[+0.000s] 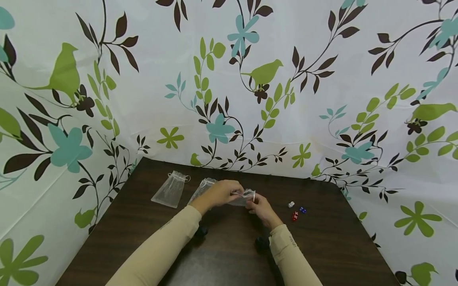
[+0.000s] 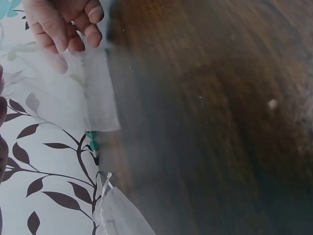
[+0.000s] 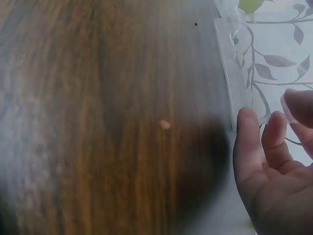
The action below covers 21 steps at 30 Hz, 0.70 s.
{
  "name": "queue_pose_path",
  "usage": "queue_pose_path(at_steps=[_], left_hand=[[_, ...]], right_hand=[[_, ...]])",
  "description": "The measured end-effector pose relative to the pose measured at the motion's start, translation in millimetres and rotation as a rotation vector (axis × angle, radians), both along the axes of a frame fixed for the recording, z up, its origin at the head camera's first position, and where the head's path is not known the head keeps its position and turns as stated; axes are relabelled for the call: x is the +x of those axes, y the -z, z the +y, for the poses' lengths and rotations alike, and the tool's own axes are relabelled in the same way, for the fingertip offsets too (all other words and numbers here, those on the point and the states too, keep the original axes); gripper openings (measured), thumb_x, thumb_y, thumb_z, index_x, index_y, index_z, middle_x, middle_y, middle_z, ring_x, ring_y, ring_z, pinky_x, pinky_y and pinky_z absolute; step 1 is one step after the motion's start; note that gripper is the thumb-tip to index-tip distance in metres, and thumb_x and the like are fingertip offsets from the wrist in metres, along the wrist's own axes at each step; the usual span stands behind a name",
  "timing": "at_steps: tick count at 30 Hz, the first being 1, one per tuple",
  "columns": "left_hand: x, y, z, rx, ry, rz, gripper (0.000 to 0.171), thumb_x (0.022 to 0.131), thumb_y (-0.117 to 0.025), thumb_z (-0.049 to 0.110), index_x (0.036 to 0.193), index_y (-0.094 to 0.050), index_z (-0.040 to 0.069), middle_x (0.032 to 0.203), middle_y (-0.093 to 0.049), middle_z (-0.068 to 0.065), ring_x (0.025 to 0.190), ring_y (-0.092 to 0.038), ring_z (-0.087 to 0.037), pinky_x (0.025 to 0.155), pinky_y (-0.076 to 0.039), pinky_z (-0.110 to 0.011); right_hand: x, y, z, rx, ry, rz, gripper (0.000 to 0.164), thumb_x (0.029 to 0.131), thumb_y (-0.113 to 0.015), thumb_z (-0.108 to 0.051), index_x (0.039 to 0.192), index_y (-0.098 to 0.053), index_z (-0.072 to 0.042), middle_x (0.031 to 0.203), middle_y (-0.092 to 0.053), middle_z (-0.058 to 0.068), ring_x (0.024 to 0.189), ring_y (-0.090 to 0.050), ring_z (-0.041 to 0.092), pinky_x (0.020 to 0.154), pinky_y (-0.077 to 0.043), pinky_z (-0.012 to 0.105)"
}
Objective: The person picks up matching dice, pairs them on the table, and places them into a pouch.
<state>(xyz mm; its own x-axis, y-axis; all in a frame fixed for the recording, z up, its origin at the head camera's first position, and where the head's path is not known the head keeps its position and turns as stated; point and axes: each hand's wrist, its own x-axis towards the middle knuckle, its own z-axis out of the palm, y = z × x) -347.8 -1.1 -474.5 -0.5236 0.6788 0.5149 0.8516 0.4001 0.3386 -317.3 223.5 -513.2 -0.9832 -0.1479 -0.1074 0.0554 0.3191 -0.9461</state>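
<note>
A sheer drawstring pouch [image 1: 169,191] lies flat at the left of the dark wooden table [image 1: 229,258], a second pouch [image 1: 207,182] partly behind the left hand [image 1: 222,191], whose nearly closed fingers pinch a third pouch [image 1: 239,201]. That one spans the gap to the right hand [image 1: 262,208], likewise pinching it (white cord [image 1: 254,196] by the fingertips); farther right lie small silver [image 1: 291,204], red [image 1: 295,216] and blue trinkets [image 1: 302,209].

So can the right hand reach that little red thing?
Probably yes: the red thing lies to the right of the right hand, with nothing seen between them. But that hand pinches a sheer bag, so it might have to let go first.
</note>
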Motion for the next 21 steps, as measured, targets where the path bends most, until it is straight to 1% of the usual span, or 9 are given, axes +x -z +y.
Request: queue_pose_path(at_steps=[4,8,11,14,16,21], left_hand=[[2.2,0.4,-2,-0.002,0.022,0.024,0.01,0.091,-0.078,0.014,0.1,-0.074,0.017,0.1,-0.069,0.008,0.087,-0.064,-0.004,0.078,-0.052,-0.021],[3.6,2.1,-5,-0.007,0.031,0.043,0.009,0.091,-0.079,0.013,0.097,-0.075,0.018,0.097,-0.069,0.008,0.082,-0.063,-0.003,0.074,-0.052,-0.02],[4.0,6.4,-6,-0.021,0.027,0.042,0.008,0.09,-0.08,0.015,0.095,-0.075,0.018,0.094,-0.069,0.008,0.078,-0.062,-0.003,0.07,-0.051,-0.019],[3.8,11.9,-7,-0.046,0.016,0.031,0.009,0.088,-0.081,0.017,0.093,-0.074,0.019,0.092,-0.068,0.009,0.078,-0.062,-0.002,0.069,-0.051,-0.019],[3.5,15.2,-7,-0.059,0.016,0.022,0.01,0.088,-0.082,0.017,0.092,-0.073,0.019,0.091,-0.068,0.009,0.079,-0.062,-0.002,0.07,-0.052,-0.019],[3.7,20.5,-7,-0.083,0.026,-0.003,0.009,0.089,-0.081,0.018,0.092,-0.073,0.019,0.091,-0.069,0.009,0.082,-0.064,-0.002,0.072,-0.053,-0.02]], right_hand=[[-0.6,2.2,3,-0.006,0.017,0.015,0.025,0.101,-0.056,0.003,0.126,-0.059,0.007,0.115,-0.064,0.023,0.101,-0.065,0.032,0.083,-0.057,0.044],[-0.8,2.3,6,-0.008,0.026,0.026,0.026,0.1,-0.053,0.007,0.125,-0.06,0.007,0.115,-0.064,0.023,0.099,-0.064,0.03,0.081,-0.057,0.04],[-0.6,3.0,8,-0.002,0.031,0.031,0.024,0.1,-0.053,0.006,0.123,-0.061,0.006,0.116,-0.064,0.02,0.096,-0.064,0.025,0.081,-0.057,0.04],[-0.3,3.8,8,0.006,0.042,0.027,0.023,0.1,-0.055,0.005,0.121,-0.063,0.004,0.118,-0.064,0.017,0.095,-0.063,0.021,0.081,-0.057,0.04],[0.2,3.8,9,0.017,0.05,0.03,0.022,0.1,-0.055,0.004,0.121,-0.064,0.004,0.118,-0.064,0.017,0.094,-0.064,0.021,0.081,-0.057,0.041],[3.7,2.5,15,0.061,0.066,0.02,0.023,0.102,-0.055,0.002,0.123,-0.062,0.005,0.117,-0.063,0.019,0.097,-0.066,0.026,0.081,-0.057,0.044]])
